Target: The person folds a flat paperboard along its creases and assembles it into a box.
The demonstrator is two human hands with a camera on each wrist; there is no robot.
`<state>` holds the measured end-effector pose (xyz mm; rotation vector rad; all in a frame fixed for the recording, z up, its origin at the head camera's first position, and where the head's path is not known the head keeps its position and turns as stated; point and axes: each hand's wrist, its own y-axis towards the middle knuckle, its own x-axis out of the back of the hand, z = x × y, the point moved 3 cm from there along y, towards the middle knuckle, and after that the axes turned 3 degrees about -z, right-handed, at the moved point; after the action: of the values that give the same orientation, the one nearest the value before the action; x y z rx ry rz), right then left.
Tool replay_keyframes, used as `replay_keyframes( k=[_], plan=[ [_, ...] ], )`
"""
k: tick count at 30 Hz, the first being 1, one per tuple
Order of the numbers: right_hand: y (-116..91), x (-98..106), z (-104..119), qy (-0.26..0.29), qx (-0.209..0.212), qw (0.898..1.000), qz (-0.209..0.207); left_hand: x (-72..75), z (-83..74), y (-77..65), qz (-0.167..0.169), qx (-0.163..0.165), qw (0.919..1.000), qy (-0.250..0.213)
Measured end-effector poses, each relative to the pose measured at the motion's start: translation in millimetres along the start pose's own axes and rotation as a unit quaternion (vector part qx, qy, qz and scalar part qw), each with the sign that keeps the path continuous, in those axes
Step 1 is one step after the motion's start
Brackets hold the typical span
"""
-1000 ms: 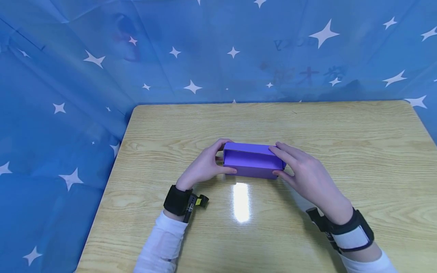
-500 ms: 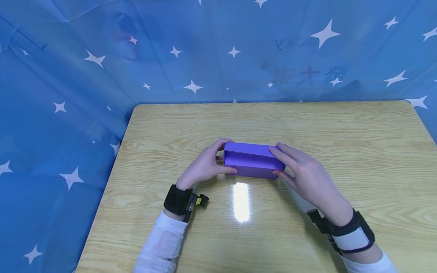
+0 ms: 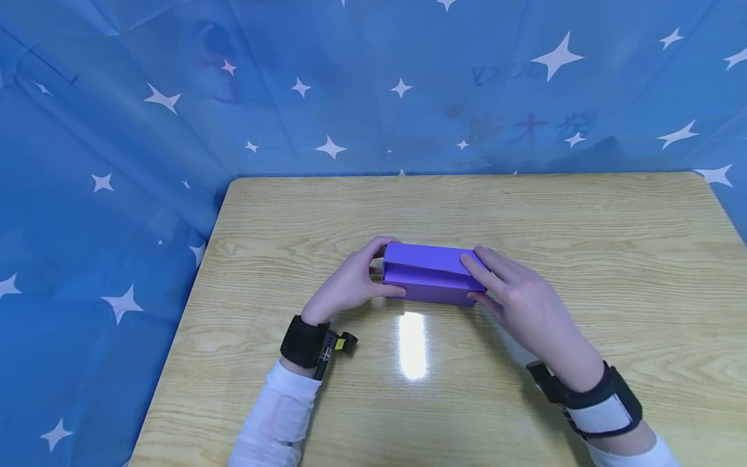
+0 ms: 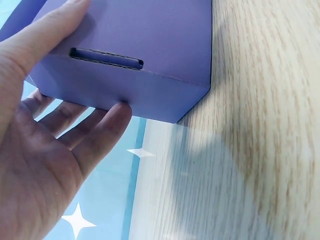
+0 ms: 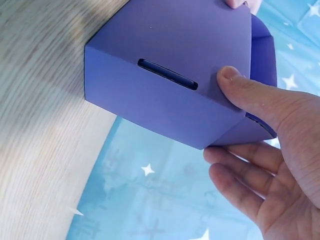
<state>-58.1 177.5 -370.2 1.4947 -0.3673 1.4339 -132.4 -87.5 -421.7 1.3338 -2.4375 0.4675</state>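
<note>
A purple cardboard box [image 3: 434,294] sits on the table, its hinged lid [image 3: 428,255] tilted down towards the front wall with a narrow gap left, wider at the left end. My left hand [image 3: 350,282] grips the left end, thumb on the front wall, fingers round the side and back. At the right end, my right hand [image 3: 528,301] lays its fingers on the lid and its thumb on the front wall. The left wrist view shows a slot [image 4: 106,58] along an edge of the box; a similar slot [image 5: 168,74] appears in the right wrist view. The box's inside is mostly hidden.
The wood-grain table [image 3: 280,227] has a bright light reflection [image 3: 412,347] in front of the box. A blue curtain with white stars [image 3: 373,84] hangs behind the table and along its left. Both wrists wear black straps with cameras.
The lid has come down a little towards the front wall, narrowing the gap, as my right fingers move with it. My left hand and the box stay in place.
</note>
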Motion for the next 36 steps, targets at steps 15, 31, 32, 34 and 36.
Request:
replay_keyframes(
  k=[15,31,32,34,36],
  plan=[
    [-4.0,-2.7,4.4,-0.037,0.013,0.999,-0.013,-1.1,-1.4,1.5,0.006,0.008,0.9999,-0.011],
    [-10.5,-9.5,8.5,-0.062,0.006,0.998,-0.021,-2.2,-1.4,0.9,0.023,0.012,0.9987,-0.043],
    [-10.5,-9.7,8.5,-0.062,0.006,0.998,-0.021,-1.5,-1.6,0.1,0.022,0.010,0.9989,-0.039],
    [-10.6,-10.0,8.3,-0.062,0.005,0.998,-0.023,0.0,-2.1,-1.4,0.017,0.011,0.9989,-0.041],
    [-10.6,-10.1,8.2,-0.061,0.006,0.998,-0.025,1.6,-2.9,-2.6,0.009,0.011,0.9993,-0.033]
  ],
)
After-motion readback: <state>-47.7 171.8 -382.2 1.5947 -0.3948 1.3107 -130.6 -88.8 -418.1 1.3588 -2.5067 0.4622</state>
